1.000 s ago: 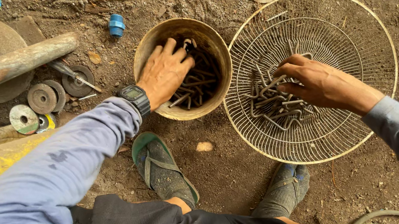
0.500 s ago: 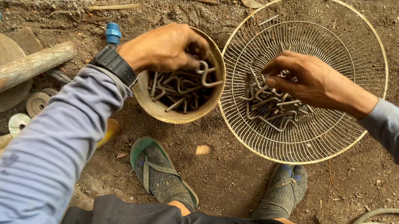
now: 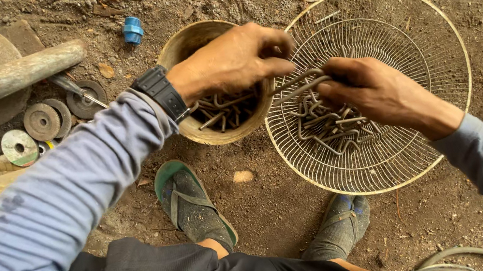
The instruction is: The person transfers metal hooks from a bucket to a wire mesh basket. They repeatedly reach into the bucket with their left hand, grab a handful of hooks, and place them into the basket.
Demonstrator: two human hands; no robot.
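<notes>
The left hand (image 3: 235,60) has swung across from over the bucket (image 3: 183,46) toward the right hand (image 3: 372,89), and now the two meet above the near rim of the wire fan guard (image 3: 433,22). The left hand is closed, fingers curled down around the end of a bent metal rod (image 3: 298,82), and the right hand pinches the other end of that same rod, thumb and fingers clamped on it. The rod spans the small gap between the hands, just over the seam where bucket and guard touch. Below the right hand, a heap of similar bent rods (image 3: 329,126) lies in the middle of the guard; under the left wrist, more rods (image 3: 227,108) sit in the bucket. A black watch (image 3: 162,93) rides that wrist. Well off to the left of the left arm lie grinding discs (image 3: 44,121) and a blue pipe fitting (image 3: 132,30). Beneath both arms, two sandalled feet (image 3: 194,203) rest on the dirt.
</notes>
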